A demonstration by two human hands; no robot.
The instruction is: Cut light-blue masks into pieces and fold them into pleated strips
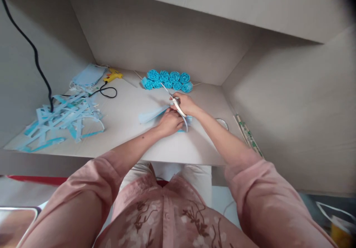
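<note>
In my right hand (185,103) is a pair of scissors (179,108) with white handles. Their blades point up and to the left, toward the blue flowers. Close beside it, my left hand (170,122) has its fingers bent over a piece of light blue mask fabric (152,116) on the table. Part of this fabric sticks out to the left, and the rest is hidden under the hands. A narrow pale strip (186,124) curves down at the right of my left fingers. Whether the scissor blades touch the fabric cannot be seen.
Blue rolled flowers (167,80) stand in two rows at the back. To the left lie a yellow glue gun (113,75) with a black cord, a stack of face masks (89,75) and tangled blue strips (66,115). Sticks in a green-printed wrapper (248,134) lie right.
</note>
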